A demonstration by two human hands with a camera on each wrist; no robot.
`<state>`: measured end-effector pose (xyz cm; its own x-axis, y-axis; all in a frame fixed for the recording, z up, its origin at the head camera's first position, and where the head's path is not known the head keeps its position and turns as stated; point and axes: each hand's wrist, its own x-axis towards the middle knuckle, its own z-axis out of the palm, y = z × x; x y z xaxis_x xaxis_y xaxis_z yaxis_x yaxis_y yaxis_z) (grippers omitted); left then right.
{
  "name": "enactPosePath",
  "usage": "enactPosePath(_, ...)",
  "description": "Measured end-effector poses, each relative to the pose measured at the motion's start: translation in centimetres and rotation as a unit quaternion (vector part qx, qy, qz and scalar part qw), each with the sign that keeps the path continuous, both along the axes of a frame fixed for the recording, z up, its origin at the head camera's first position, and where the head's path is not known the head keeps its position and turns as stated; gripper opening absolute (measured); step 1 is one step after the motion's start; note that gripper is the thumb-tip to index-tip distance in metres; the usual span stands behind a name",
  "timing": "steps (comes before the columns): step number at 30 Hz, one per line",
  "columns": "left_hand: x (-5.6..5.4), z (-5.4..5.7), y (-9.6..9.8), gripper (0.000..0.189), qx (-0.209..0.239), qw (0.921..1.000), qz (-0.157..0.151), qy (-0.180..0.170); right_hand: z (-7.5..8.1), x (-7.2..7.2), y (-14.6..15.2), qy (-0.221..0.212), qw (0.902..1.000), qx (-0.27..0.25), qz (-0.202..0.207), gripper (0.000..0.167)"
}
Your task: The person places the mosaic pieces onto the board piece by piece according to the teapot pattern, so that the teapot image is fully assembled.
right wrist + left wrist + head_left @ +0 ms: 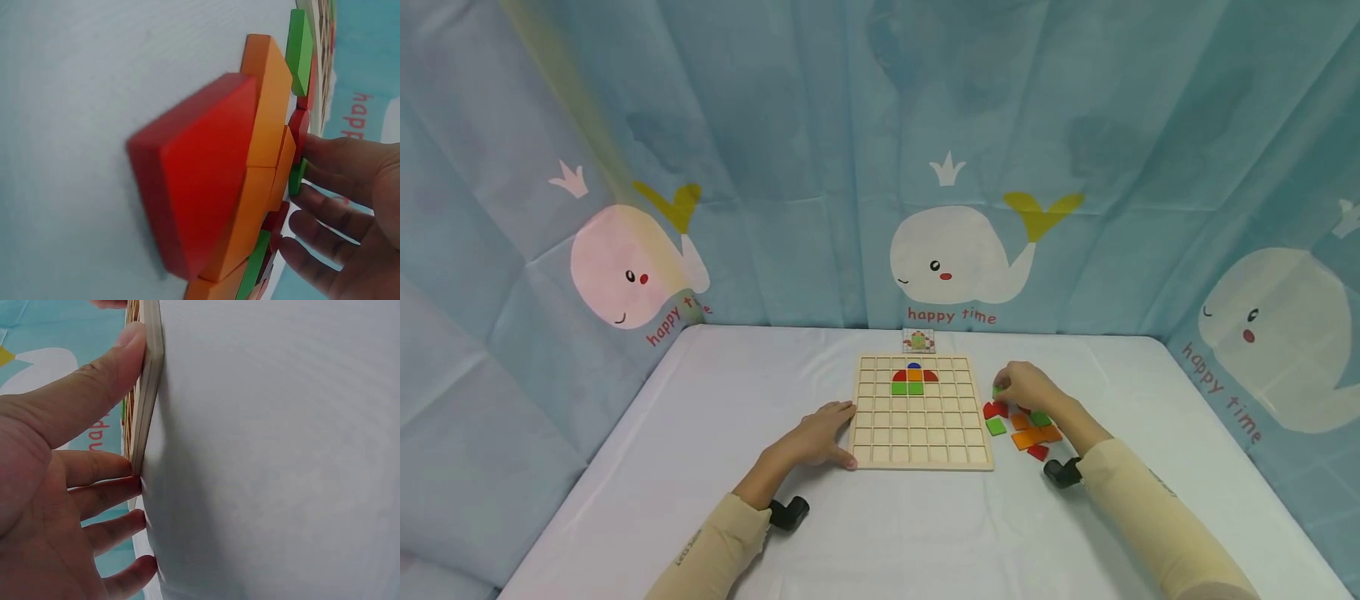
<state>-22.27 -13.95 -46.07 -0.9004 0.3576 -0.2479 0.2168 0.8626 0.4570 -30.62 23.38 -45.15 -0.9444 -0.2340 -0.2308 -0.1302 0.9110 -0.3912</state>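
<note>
A square wooden grid board (925, 429) lies on the white table, with several coloured tiles set in its upper cells: a blue piece at top, an orange square (914, 375) between red quarter-rounds, and green squares (899, 388) below. My left hand (820, 435) rests at the board's left side, thumb at the near corner and fingers extended along the edge. Right of the board, my right hand (1028, 388) pinches a small green tile (298, 178) between thumb and fingers, above the loose pile. A red tile (200, 169) and orange tiles (269, 100) lie close to that wrist.
Loose red, orange and green pieces (996, 427) spread beside the board's right edge. A small picture card (918, 341) lies just behind the board. A blue curtain (790, 250) with whale prints hangs behind the table (925, 533).
</note>
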Motion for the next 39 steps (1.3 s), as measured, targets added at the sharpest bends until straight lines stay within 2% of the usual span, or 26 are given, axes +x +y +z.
enactPosePath(12,-0.1,0.3,0.1,0.097,0.0,1.0,-0.005,0.004,0.3,-0.3,-0.2,-0.007,1.0,-0.006,-0.001,0.033)
enactPosePath(20,0.0,0.5,0.1,0.096,0.006,1.0,-0.003,0.003,0.8,-0.9,-0.9,0.051,0.9975,-0.001,0.049,0.031)
enactPosePath(26,0.1,0.6,0.2,0.096,0.006,1.0,-0.002,0.003,1.0,-0.9,-1.9,0.078,0.9931,-0.021,0.085,0.03)
enactPosePath(33,0.1,0.5,0.1,0.096,0.007,1.0,-0.005,0.003,1.3,-0.8,-3.3,0.084,0.9895,-0.041,0.11,0.029)
enactPosePath(39,0.0,0.1,0.1,0.096,0.0,1.0,-0.004,0.002,1.0,-1.1,-4.9,0.067,0.9907,-0.048,0.108,0.029)
